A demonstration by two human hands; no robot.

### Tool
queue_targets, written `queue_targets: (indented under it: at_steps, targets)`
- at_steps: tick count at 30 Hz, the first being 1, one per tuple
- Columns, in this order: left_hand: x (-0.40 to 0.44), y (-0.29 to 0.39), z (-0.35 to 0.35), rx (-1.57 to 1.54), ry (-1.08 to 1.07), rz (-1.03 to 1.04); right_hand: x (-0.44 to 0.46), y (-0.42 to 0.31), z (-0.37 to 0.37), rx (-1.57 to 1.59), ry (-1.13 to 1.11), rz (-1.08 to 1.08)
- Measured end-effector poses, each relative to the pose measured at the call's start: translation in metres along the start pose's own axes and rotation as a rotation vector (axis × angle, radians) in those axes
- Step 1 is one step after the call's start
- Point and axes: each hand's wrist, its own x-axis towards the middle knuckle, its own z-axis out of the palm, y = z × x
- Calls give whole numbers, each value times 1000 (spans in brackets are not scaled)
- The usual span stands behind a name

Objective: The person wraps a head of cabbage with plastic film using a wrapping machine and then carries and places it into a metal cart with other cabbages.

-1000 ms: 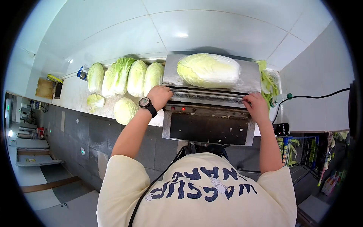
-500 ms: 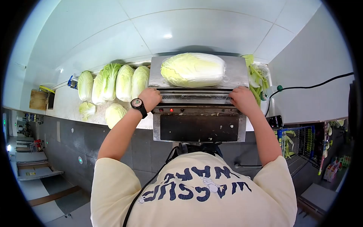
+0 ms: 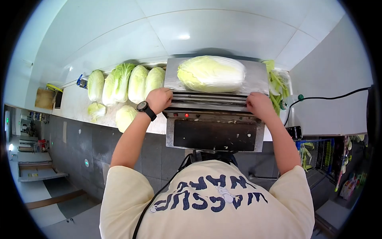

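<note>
A pale napa cabbage [image 3: 213, 74] lies on its side on the metal top of a film-wrapping machine [image 3: 254, 135]. Clear cling film [image 3: 211, 102] stretches across the rollers in front of it. At the left end of the rollers, my left hand [image 3: 160, 99], wearing a black watch [image 3: 145, 109], is closed with its fingertips on the film's edge. My right hand [image 3: 258, 104] pinches the film at the opposite end. The fingertips of both hands are partly hidden.
Several napa cabbages [image 3: 138, 83] stand on the white counter at left, with a loose leaf [image 3: 96, 110] nearby. Trimmed green leaves [image 3: 276, 85] lie right of the machine. A black cable [image 3: 330, 97], a phone [image 3: 294, 132] and a cart [image 3: 318, 153] are at right.
The view has shifted, so the counter and machine sit slightly farther right. Both hands remain at the ends of the rollers, still closed, with little movement. The cabbage stays put on the machine.
</note>
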Motion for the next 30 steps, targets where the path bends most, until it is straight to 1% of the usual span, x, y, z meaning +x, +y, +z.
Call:
queue_targets:
  at_steps: [2, 4, 7, 8, 10, 11, 14, 16, 17, 19, 22, 23, 28, 30]
  targets:
    - [-3, 0, -1, -59, 18, -38, -5, 10, 3, 114, 68, 79]
    - [-3, -1, 5, -119, 55, -60, -9, 9, 5, 209, 150, 112]
    - [-3, 4, 15, -319, 220, -90, -13, 10, 13, 405, 220, 145]
    - [-3, 3, 20, -365, 182, -124, -13, 10, 16, 482, 233, 153]
    - [-4, -1, 28, -456, 106, -194, -14, 6, 14, 498, 158, 263]
    - [-5, -3, 33, -494, 116, -204, -14, 4, 13, 506, 120, 320]
    - [-3, 0, 38, -606, 162, -237, -16, 7, 18, 588, 111, 290]
    - [-2, 8, 34, -676, 215, -274, -17, 6, 22, 575, 168, 196]
    - [-1, 11, 34, -588, 236, -240, -17, 5, 24, 568, 196, 148]
    - [-1, 13, 36, -412, 278, -171, -15, 0, 23, 400, 179, 156]
    - [-3, 12, 42, -307, 273, -148, -15, -3, 26, 220, 197, 132]
    - [-5, 12, 43, -306, 291, -151, -16, -5, 27, 173, 209, 117]
    - [-31, 29, 28, -339, 410, -119, -36, -20, 17, 198, 301, 116]
    - [-41, 40, 16, -361, 455, -137, -46, -28, 8, 219, 348, 104]
